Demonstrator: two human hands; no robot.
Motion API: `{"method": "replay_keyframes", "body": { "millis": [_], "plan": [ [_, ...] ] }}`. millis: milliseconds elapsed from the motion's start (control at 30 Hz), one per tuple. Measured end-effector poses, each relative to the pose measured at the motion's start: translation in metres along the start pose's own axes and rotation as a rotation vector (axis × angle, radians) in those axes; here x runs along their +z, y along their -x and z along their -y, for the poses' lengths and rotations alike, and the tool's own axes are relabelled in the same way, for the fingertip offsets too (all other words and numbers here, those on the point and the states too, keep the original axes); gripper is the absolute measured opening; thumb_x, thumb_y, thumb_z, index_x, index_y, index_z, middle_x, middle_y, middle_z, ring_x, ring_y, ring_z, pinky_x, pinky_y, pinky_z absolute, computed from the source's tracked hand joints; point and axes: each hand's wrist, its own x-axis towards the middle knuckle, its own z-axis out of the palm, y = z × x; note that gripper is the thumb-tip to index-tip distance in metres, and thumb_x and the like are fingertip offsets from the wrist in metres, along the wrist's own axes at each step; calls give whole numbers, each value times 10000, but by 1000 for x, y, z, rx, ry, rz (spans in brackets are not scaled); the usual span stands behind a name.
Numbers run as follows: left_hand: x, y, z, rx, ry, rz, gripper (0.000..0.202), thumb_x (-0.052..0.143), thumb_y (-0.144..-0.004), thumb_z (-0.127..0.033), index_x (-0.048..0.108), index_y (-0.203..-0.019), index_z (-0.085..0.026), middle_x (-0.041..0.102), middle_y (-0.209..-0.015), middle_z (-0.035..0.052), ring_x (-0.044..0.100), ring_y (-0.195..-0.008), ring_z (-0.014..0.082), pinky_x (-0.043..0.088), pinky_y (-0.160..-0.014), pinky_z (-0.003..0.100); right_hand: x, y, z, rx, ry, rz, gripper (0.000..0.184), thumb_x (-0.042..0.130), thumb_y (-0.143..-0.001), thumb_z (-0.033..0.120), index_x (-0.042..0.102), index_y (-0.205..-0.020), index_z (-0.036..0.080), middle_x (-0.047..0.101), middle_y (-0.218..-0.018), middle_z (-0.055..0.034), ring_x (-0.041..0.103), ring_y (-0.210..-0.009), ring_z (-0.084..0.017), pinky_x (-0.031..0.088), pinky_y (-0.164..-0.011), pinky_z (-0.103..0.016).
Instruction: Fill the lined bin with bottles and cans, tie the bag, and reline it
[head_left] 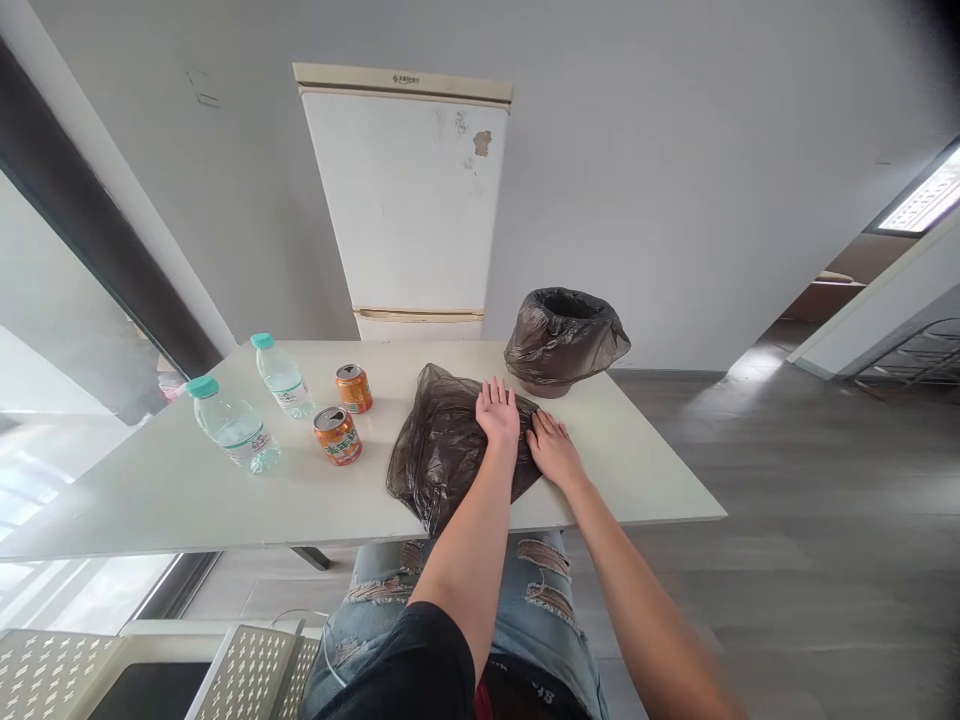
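Note:
A dark, see-through plastic bag (442, 440) lies spread and crumpled on the table in front of me. My left hand (498, 412) is turned palm up over the bag, its fingers stretched out and nothing in them. Beside it, my right hand (553, 448) rests palm down at the bag's right edge, fingers extended. Part of the bag is hidden under my left forearm. Just beyond my hands stands a small bin (541, 390) lined with another dark bag (566, 340), which is folded over its rim.
On the table's (225, 510) left side stand an orange can (353, 388) and a second orange can (337, 436). Farther left are a clear bottle (283, 378) and another clear bottle (234, 428), both with green caps. A white fridge (409, 200) stands behind the table.

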Motion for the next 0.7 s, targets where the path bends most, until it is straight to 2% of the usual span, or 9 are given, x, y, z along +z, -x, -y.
{"method": "replay_keyframes", "body": {
  "millis": [200,333,433,567,700],
  "plan": [
    [-12,-15,-18,-60,-15,-23,649,323,-1057,-387,264,-1684,-235,286,-1760,136,456,-1543,236,449,-1210,450,-2,-1,5,43,71,51,655,225,-1094,376,355,-1664,81,266,-1755,-121,278,-1625,-265,201,-1331,-491],
    [-16,-24,-42,-58,-28,-23,640,284,-1061,-410,290,-1673,-225,322,-1742,157,481,-1526,258,460,-1198,493,-5,-2,6,64,87,63,677,200,-1093,404,325,-1678,89,235,-1766,-101,258,-1632,-256,180,-1336,-484],
    [-21,-34,-71,-24,-53,-43,650,253,-1062,-390,246,-1690,-221,300,-1755,139,452,-1546,241,445,-1212,477,-6,-2,7,75,93,87,700,163,-1096,435,303,-1688,90,205,-1773,-80,232,-1641,-239,175,-1340,-474],
    [-34,-48,-123,40,-124,-60,658,231,-1065,-337,172,-1713,-239,268,-1773,94,430,-1558,196,440,-1219,411,-7,-1,8,88,99,102,714,131,-1096,452,267,-1699,94,186,-1777,-64,216,-1646,-221,170,-1343,-478],
    [-49,-57,-170,76,-250,-81,652,299,-1054,-331,231,-1699,-259,296,-1763,91,439,-1553,193,419,-1235,400,-9,0,9,97,95,98,698,169,-1093,432,292,-1690,92,206,-1773,-81,224,-1644,-224,171,-1342,-487]
  ]
}}
